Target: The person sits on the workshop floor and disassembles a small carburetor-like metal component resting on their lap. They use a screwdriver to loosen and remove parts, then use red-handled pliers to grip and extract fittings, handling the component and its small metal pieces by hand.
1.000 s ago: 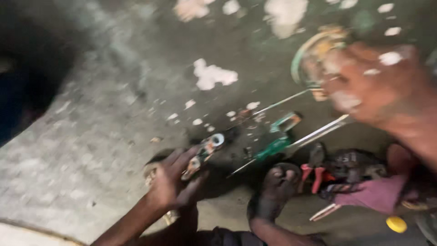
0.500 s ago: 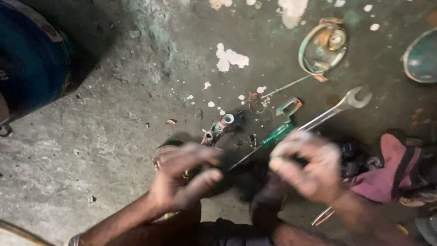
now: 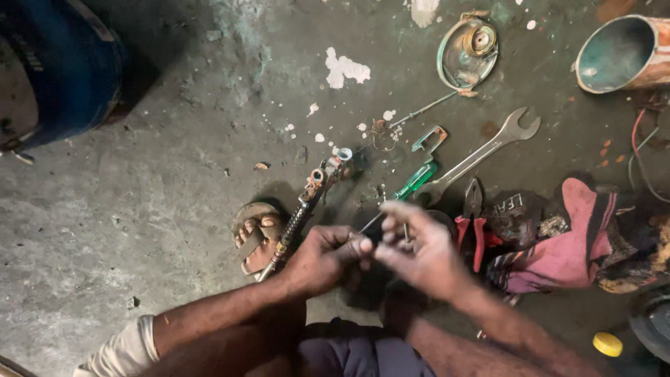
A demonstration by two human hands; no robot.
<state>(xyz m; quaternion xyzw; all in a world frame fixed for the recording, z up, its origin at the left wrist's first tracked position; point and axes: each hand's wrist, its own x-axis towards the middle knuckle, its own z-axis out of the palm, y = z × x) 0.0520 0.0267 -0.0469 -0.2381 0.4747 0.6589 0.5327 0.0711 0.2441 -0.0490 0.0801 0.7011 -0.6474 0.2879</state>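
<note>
- Grey concrete floor point(image 3: 160, 209) lay bare from nine to eleven o'clock of the hands, the widest open room.
- A blue drum point(image 3: 56, 70) crowded the top-left edge; a teal can point(image 3: 618, 52) sat at the top-right edge.
- A pink rag point(image 3: 565, 244) lay at three o'clock, an open-end spanner point(image 3: 481, 153) at one.
- The left hand point(image 3: 321, 260) was closed around a small dark part point(image 3: 373, 234).
- The right hand point(image 3: 422, 250), fingers curled, pinched the same part; the hands touched.
</note>
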